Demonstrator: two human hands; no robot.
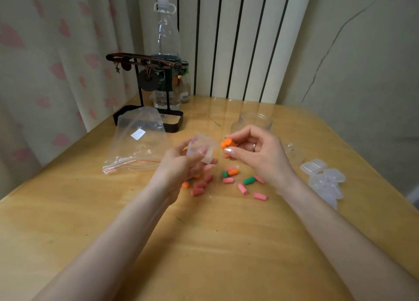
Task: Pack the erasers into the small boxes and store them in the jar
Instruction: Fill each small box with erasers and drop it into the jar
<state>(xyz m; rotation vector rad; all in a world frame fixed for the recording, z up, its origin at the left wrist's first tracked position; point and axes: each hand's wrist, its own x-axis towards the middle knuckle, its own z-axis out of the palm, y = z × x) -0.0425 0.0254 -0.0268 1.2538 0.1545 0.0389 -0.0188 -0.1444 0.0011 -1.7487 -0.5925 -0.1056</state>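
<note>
We are holding a small clear box [200,146] in our left hand [183,162], fingers curling round it, above the table [204,244]; our right hand [256,151], just right of it, is pinching a bunch of orange erasers [227,143] between thumb and fingertips, close beside the box; more erasers [227,180] are lying loose below both hands; the jar [256,120] is standing just beyond the right hand; spare boxes [324,178] are piling at the right; a plastic bag [138,146] is lying at the left.
</note>
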